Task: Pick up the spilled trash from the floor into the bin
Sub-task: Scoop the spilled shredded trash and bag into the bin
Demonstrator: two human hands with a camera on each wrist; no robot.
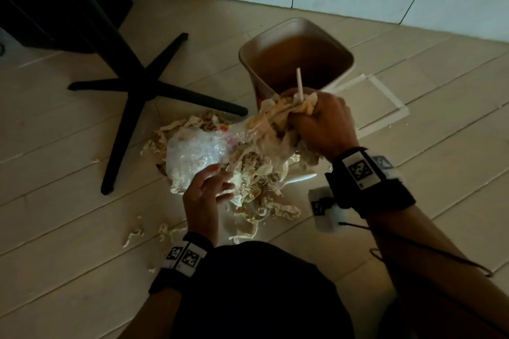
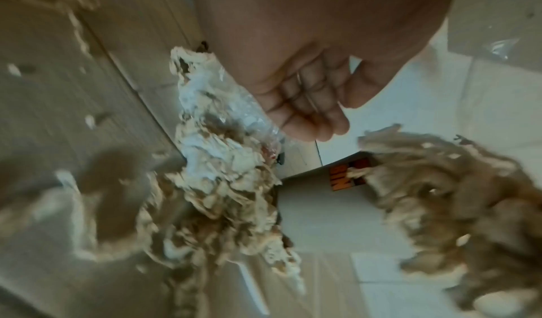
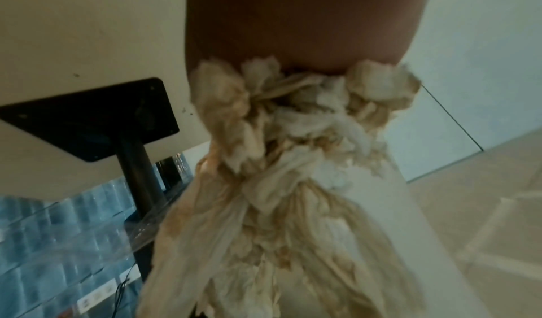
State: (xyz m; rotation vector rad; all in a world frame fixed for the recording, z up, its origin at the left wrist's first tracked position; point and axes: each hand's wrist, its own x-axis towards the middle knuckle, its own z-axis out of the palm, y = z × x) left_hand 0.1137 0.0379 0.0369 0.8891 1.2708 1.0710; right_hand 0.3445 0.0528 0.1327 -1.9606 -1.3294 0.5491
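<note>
A tan cardboard bin stands upright on the floor, with an orange label on its side. In front of it lies a pile of crumpled beige paper trash and a clear plastic bag. My right hand grips a bunch of paper and a white straw, lifted just below the bin's near rim; strands still hang down to the pile. My left hand hovers over the pile's near side, fingers relaxed and holding nothing.
A black cross-shaped table base spreads over the floor left of the pile. A white plastic utensil lies right of the pile. Small paper scraps are scattered at the near left. Tape lines mark the floor beside the bin.
</note>
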